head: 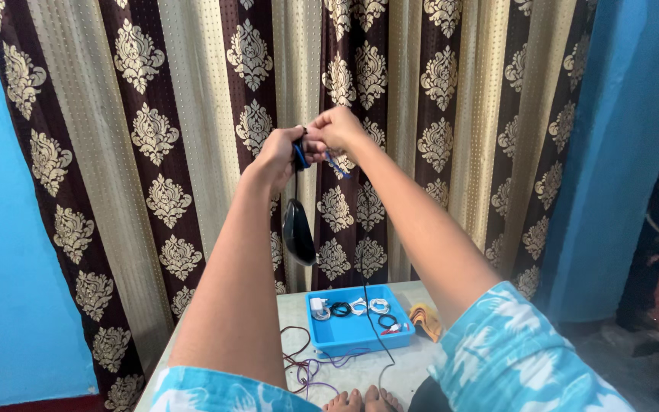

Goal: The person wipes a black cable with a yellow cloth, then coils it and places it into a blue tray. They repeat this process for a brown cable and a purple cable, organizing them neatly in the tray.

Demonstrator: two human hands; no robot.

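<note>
Mouse (298,230): black, hangs by its cable below left hand (278,155), which pinches the cable; right hand (335,130) grips it alongside (blue tie at fingers). Blue tray (322,336) on worktop (360,370), well below mouse.

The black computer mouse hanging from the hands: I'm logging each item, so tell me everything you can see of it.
The black computer mouse is a glossy, oval, plastic-looking shell, hanging roughly upright in mid-air before the patterned curtain. Its thin black cable runs up to the left hand, which is closed on it near a blue tie; the right hand pinches there too. More cable trails down past the blue tray. Nothing else touches the mouse.
</note>
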